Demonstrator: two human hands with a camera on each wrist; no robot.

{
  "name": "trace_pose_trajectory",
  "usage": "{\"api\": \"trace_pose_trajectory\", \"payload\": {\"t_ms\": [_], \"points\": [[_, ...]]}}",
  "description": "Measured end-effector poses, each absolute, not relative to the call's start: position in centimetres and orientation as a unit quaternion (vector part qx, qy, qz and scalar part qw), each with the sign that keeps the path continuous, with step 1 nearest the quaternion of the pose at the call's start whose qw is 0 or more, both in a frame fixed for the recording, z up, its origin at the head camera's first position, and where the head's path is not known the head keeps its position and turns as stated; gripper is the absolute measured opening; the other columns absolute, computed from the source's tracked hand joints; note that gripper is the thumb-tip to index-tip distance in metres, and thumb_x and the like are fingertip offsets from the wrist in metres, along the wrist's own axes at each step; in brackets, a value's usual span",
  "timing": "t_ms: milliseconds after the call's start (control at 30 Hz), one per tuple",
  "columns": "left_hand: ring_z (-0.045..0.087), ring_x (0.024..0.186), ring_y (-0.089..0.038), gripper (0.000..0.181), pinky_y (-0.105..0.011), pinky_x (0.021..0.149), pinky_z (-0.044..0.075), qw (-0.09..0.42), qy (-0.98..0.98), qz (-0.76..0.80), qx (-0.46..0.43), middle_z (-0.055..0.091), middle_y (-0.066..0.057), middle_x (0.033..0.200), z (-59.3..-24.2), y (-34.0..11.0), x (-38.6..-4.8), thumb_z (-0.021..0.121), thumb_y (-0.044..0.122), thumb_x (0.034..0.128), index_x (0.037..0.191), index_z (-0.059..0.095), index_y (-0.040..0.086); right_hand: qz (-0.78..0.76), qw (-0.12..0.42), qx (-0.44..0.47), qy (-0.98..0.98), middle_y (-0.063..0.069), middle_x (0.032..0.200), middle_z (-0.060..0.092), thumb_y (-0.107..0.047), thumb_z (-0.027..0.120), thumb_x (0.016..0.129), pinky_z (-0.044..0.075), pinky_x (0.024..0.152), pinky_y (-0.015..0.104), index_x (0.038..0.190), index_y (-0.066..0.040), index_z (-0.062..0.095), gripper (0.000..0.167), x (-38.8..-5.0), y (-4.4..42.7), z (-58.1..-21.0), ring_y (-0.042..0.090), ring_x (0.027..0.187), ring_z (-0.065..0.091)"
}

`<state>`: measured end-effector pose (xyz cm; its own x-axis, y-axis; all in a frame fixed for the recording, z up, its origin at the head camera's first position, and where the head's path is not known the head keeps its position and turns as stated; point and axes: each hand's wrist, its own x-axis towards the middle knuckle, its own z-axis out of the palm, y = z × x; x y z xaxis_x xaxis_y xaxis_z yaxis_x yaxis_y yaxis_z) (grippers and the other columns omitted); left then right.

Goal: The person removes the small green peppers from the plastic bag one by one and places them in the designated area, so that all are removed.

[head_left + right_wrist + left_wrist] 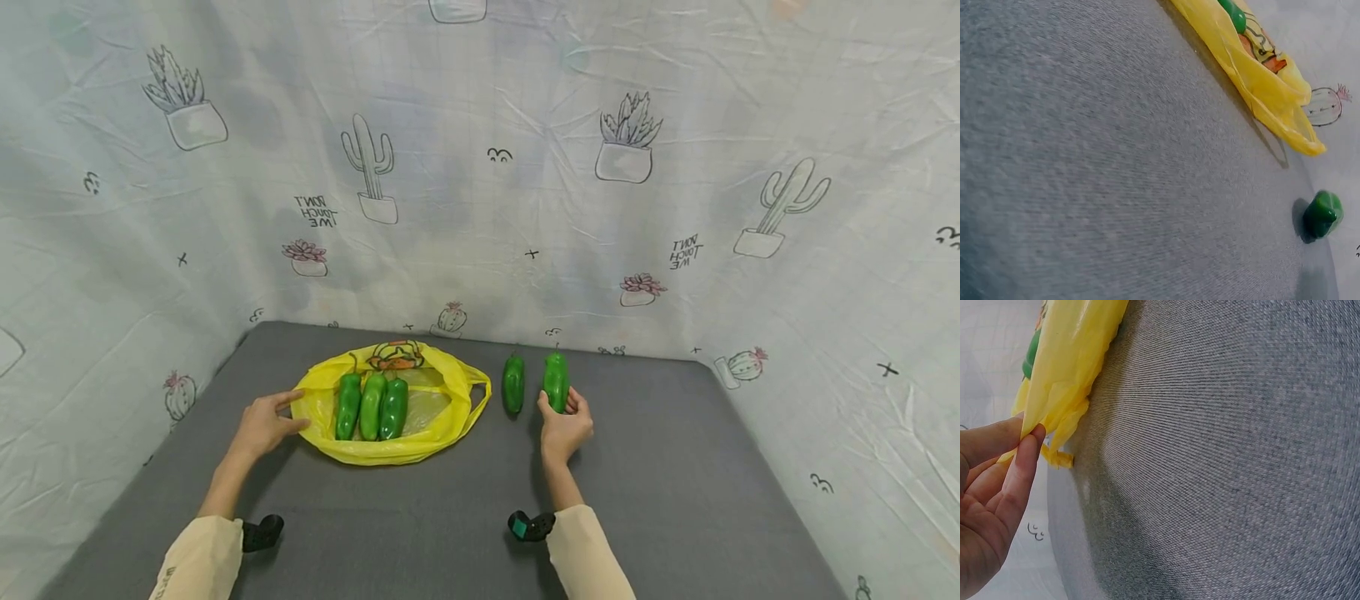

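Observation:
A yellow plastic bag lies spread with its mouth facing up, and three green peppers sit side by side in its left part: one, a middle one and another. At the bag's left edge my left hand pinches the plastic; the left wrist view shows thumb and fingers on the yellow film. Right of the bag, my right hand grips the lower end of a green pepper. Another pepper lies between it and the bag. The right wrist view does not show the right hand.
Everything lies on a grey cloth-covered table. A pale curtain printed with potted plants hangs behind and at both sides. The bag's handle loop extends to the right. Dark devices are strapped at both wrists.

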<state>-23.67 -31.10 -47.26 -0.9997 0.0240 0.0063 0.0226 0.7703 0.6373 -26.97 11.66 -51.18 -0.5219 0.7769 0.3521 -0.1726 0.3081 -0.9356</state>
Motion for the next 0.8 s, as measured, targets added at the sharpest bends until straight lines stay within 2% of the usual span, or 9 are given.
{"api": "trace_pose_trajectory", "payload": {"t_ms": [100,333,800], "points": [[0.044,0.117,-0.056,0.060,-0.061,0.088,0.044,0.000,0.940,0.340,0.012,0.043,-0.040,0.131,-47.3,-31.1,-23.5,0.072,0.013,0.0848,0.133,0.047,-0.013,0.541,0.430,-0.233,-0.685,0.019,0.090,0.070,-0.004,0.086,0.065,0.049,0.072,0.034,0.103,0.005,0.071,0.041,-27.4,11.8,-51.5,0.030,0.078,0.063],[0.043,0.118,-0.056,0.061,-0.061,0.088,0.044,0.004,0.940,0.341,0.012,0.042,-0.039,0.132,-47.2,-31.1,-23.6,0.071,0.014,0.0853,0.134,0.047,-0.012,0.536,0.413,-0.250,-0.692,0.022,0.093,0.069,-0.001,0.085,0.065,0.052,0.077,0.047,0.101,0.007,0.070,0.041,-28.2,12.0,-51.8,0.036,0.082,0.064],[0.041,0.119,-0.057,0.060,-0.063,0.090,0.041,0.004,0.941,0.339,0.009,0.043,-0.039,0.131,-47.1,-31.0,-23.8,0.072,0.012,0.0840,0.133,0.048,-0.013,0.528,0.370,-0.238,-0.726,0.026,0.092,0.067,0.002,0.085,0.066,0.054,0.077,0.047,0.101,0.010,0.068,0.040,-29.4,11.6,-52.1,0.037,0.085,0.064]]}}
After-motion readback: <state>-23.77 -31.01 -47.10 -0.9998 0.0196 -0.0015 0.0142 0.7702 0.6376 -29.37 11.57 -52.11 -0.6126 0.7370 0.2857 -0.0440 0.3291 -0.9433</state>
